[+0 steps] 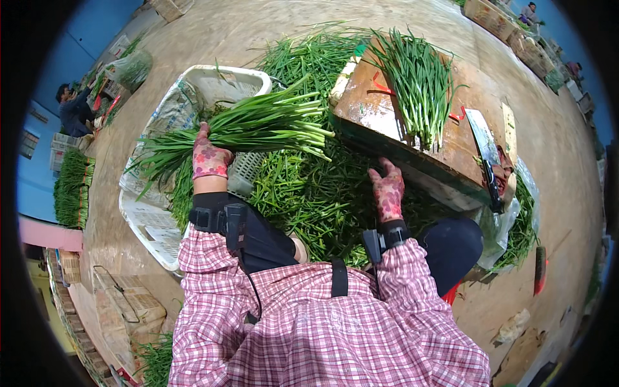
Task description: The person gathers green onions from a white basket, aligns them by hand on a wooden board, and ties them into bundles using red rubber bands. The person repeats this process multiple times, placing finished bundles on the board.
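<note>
My left hand (211,154), in a flowered glove, grips a bunch of garlic chives (261,121) over the white plastic basket (193,72); the pale stem ends point right. My right hand (388,186), gloved alike, is empty with its fingers apart, just in front of the wooden board's near edge. A second bunch of chives (420,92) lies on the board (362,101), stems towards me. To its right rests a cleaver (483,140) with a black handle, beside a brownish cloth (504,167). Red ties lie on both sides of that bunch.
Loose green leaves (309,193) cover the floor between my legs, and more chives (314,58) lie beyond. A clear plastic bag of greens (520,222) stands at the right. Tied bundles (75,188) line the left. A person (75,109) sits at far left; other people are at far right.
</note>
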Action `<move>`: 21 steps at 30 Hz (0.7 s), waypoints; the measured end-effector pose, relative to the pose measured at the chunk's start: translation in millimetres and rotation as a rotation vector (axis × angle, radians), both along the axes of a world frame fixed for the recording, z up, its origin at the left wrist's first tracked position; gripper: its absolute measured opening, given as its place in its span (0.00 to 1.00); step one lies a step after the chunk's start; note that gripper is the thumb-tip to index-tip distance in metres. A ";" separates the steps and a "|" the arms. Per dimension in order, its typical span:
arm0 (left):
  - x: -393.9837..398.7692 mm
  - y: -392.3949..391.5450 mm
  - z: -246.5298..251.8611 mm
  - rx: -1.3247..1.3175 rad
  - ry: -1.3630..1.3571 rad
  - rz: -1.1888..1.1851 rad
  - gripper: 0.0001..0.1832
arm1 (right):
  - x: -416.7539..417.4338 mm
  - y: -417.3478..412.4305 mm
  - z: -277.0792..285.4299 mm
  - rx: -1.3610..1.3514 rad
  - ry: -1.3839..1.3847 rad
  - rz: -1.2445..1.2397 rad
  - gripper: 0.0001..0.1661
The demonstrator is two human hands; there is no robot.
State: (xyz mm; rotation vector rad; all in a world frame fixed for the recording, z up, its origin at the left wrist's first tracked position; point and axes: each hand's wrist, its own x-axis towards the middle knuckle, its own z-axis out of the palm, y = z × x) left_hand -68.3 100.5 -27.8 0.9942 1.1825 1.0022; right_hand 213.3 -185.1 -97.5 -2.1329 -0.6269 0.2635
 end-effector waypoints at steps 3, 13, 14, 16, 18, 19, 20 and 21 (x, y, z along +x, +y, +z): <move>7.3 -7.9 -6.7 0.117 0.304 0.073 0.25 | -23.2 15.9 18.8 0.387 -0.172 0.225 0.23; 59.3 -32.9 8.7 -0.476 -0.471 0.365 0.19 | -40.7 49.1 36.2 0.561 -0.030 0.306 0.16; 60.6 -34.9 8.4 -0.466 -0.475 0.360 0.18 | -41.3 48.9 30.3 0.568 -0.066 0.312 0.16; 61.3 -35.9 6.2 -0.448 -0.481 0.345 0.18 | -43.1 51.2 20.8 0.601 0.026 0.304 0.16; 59.5 -33.0 2.5 -0.435 -0.478 0.339 0.17 | -39.9 52.2 18.4 0.648 0.283 0.276 0.17; 57.5 -30.2 0.9 -0.428 -0.467 0.333 0.19 | -36.8 51.3 20.1 0.666 0.410 0.322 0.18; 54.8 -27.3 -0.6 -0.424 -0.447 0.338 0.21 | -32.7 48.8 23.3 0.570 -0.035 0.320 0.12; 52.1 -24.6 -1.7 -0.421 -0.427 0.343 0.22 | -23.0 44.9 28.4 0.437 -0.275 0.227 0.05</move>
